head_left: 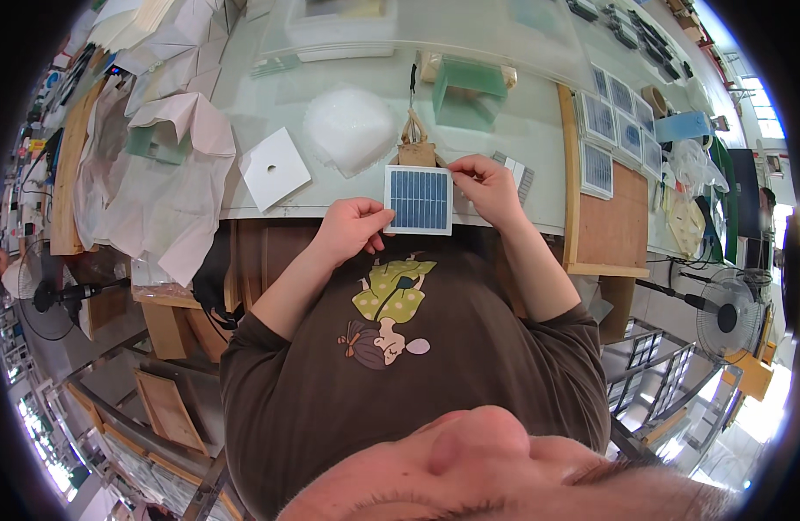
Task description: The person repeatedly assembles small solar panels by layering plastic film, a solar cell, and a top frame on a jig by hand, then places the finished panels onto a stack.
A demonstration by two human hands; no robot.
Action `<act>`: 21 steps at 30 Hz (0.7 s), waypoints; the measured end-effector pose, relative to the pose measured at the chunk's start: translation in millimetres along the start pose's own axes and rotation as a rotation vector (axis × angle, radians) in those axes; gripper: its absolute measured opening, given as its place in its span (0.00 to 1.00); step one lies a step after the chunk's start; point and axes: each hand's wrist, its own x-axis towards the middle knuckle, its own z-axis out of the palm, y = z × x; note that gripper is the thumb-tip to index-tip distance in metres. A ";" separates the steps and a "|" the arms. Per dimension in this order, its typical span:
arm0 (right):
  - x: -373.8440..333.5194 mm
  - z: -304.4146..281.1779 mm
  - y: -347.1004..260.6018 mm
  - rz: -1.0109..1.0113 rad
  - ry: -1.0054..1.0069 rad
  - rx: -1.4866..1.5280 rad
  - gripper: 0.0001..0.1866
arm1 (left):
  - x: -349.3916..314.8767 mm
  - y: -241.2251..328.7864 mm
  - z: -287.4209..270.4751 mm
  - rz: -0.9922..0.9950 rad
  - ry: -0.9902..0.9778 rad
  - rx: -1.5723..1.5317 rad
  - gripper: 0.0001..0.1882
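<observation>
Fingers (378, 219) of the left hand (352, 233) are clamped on the left edge of a small blue solar panel (419, 201), with the thumb laid over its white border. The panel's upper right corner is pinched between the thumb and fingers of the right hand (491, 189). The panel is held at the near edge of the counter (261, 100), just in front of a brown block (417, 154). To the left, a white square plate (285, 184) with a hole and a white, cloudy sheet (348, 126) are seen. Beyond the block, a green, box-shaped holder (471, 80) is placed. On the right, more solar panels (598, 169) are laid out on a wooden board (612, 230).
</observation>
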 end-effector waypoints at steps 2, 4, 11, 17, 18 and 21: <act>0.2 0.9 -3.3 0.020 0.009 0.034 0.08 | 0.7 -0.9 -0.2 -0.005 -0.002 -0.034 0.12; 1.0 0.9 -3.4 0.012 0.025 0.046 0.07 | -0.6 1.0 1.6 -0.014 0.003 -0.051 0.12; 3.8 2.3 -4.4 0.156 0.058 0.114 0.08 | -3.0 3.3 5.3 -0.014 0.014 -0.110 0.12; 4.4 -3.3 -8.1 0.291 -0.023 0.225 0.08 | -3.0 0.8 3.7 -0.009 -0.003 -0.048 0.11; 3.4 -3.7 -9.3 0.290 -0.022 0.225 0.08 | -3.4 0.2 3.3 -0.008 -0.004 -0.048 0.11; -0.6 -4.4 -11.9 0.318 -0.029 0.275 0.08 | -4.5 -0.6 2.7 -0.015 -0.030 -0.046 0.11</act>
